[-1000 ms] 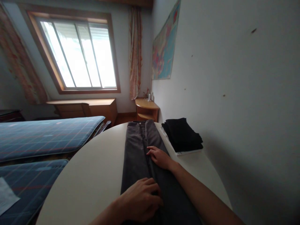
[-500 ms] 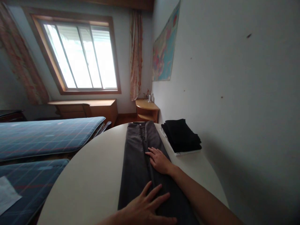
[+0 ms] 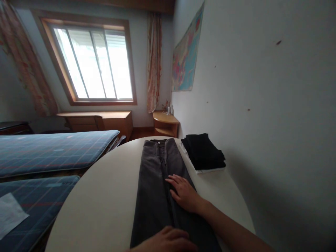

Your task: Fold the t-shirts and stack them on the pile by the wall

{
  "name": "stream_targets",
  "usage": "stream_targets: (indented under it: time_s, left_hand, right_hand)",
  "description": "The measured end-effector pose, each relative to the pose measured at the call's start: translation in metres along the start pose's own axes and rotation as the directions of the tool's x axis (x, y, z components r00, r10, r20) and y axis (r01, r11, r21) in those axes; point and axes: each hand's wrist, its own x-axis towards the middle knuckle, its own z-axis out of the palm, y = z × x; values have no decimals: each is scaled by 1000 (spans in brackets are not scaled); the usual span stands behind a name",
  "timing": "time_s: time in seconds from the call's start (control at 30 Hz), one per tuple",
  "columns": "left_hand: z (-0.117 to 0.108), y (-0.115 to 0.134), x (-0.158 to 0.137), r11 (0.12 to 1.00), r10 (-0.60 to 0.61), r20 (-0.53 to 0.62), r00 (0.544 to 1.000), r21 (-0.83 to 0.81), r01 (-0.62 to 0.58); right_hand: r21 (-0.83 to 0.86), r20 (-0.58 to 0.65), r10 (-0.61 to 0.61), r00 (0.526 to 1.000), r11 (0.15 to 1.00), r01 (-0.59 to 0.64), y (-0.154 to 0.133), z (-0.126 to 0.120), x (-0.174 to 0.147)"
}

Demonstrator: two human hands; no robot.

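A pair of dark grey trousers (image 3: 151, 185) lies lengthwise on a round white table (image 3: 99, 196), its waist at the far edge and its fly facing up. Flat on the right leg, near the centre line, rests my right hand (image 3: 185, 194), fingers stretched out and holding nothing. My left hand (image 3: 168, 240) is lower on the trousers at the bottom edge of the picture, partly cut off. Its fingers lie over the cloth, and their tips are hard to make out. The trousers' near end is out of view.
Folded black clothes (image 3: 203, 152) with something white beneath sit at the table's right side, close to the wall (image 3: 275, 147). Blue plaid mattresses (image 3: 52, 154) are on the left, one with a white sheet (image 3: 10, 213) on it. A corner shelf (image 3: 165, 118) stands beyond the table.
Both hands have slid down the trousers toward me. My left hand has dropped partly out of the picture, and its fingers are less spread than before.
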Motion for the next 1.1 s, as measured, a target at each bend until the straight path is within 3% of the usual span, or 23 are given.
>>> stream_targets:
  time_s: [0.03, 0.1, 0.2, 0.3, 0.37, 0.5, 0.7, 0.9, 1.1]
  left_hand:
    - [-16, -6, 3, 1000, 16, 9, 1000, 10, -16]
    - [-45, -22, 10, 995, -88, -66, 994, 31, 90]
    - [-66, -50, 17, 973, -208, -162, 965, 62, 220]
    - [-60, -72, 19, 953, -273, -219, 937, 74, 294]
    - [-53, -79, 18, 943, -308, -193, 932, 65, 326]
    - [-51, -80, 18, 927, -367, -102, 924, 35, 372]
    - [-61, -76, 22, 908, -418, -52, 907, 0, 419]
    - [-56, -81, 21, 910, -415, -69, 907, -36, 413]
    - [-46, -93, 18, 930, -368, -103, 924, -55, 364]
  right_hand:
    - [-11, -6, -1, 1000, 1000, 1, 1, -1, 5]
    - [-38, -14, 11, 1000, 999, -12, 4, -4, 19]
    - [-79, -47, 91, 995, 992, -95, 8, -8, 48]
    - [-137, -87, 197, 976, 969, -208, 10, -10, 84]
    - [-168, -108, 253, 961, 948, -268, 12, -10, 108]
    - [-204, -137, 353, 926, 904, -375, 16, -8, 154]
    - [-240, -170, 492, 854, 819, -520, 32, -5, 201]
    - [-269, -189, 524, 830, 785, -557, 51, -2, 223]
    - [-281, -192, 460, 867, 820, -498, 62, 0, 239]
